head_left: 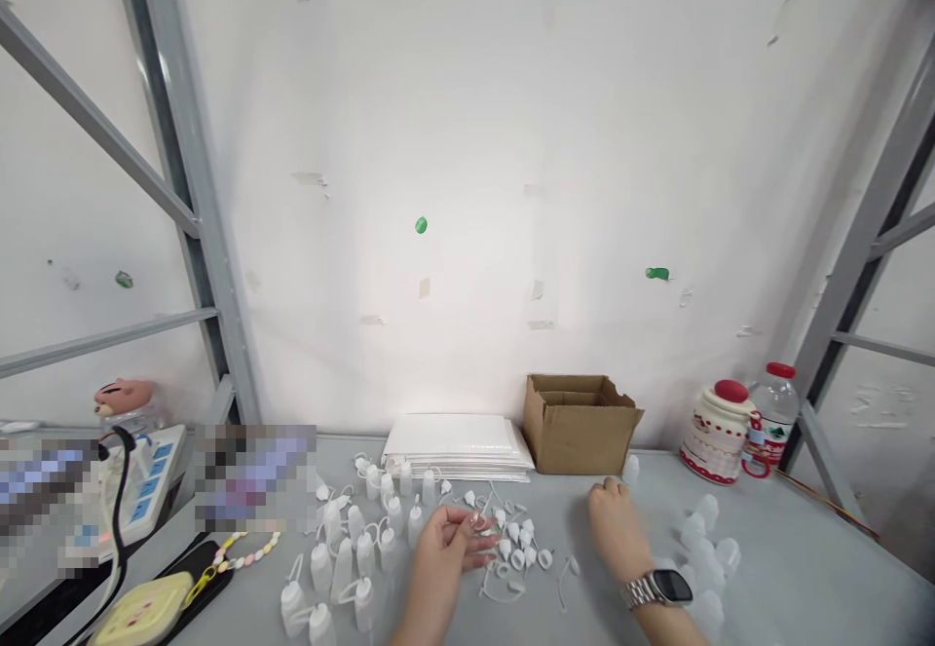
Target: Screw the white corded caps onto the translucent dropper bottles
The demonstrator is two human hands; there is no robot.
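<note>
My left hand (445,551) is over the grey table, its fingers pinched on a small clear cap at their tips. Around it lie several small white squeeze bottles (343,553) and loose white caps with tethers (518,544). My right hand (617,529), with a metal watch on its wrist, reaches forward towards a small white bottle (631,469) beside the cardboard box (580,422). Its fingers curl downward and I cannot see whether they hold anything. More pale bottles (705,549) lie to the right of that wrist.
A stack of white padded envelopes (460,446) lies against the wall. A lidded ceramic jar (720,432) and a red-capped water bottle (775,412) stand at the right. A power strip (142,475), a yellow case (142,612) and grey shelf posts (197,198) fill the left.
</note>
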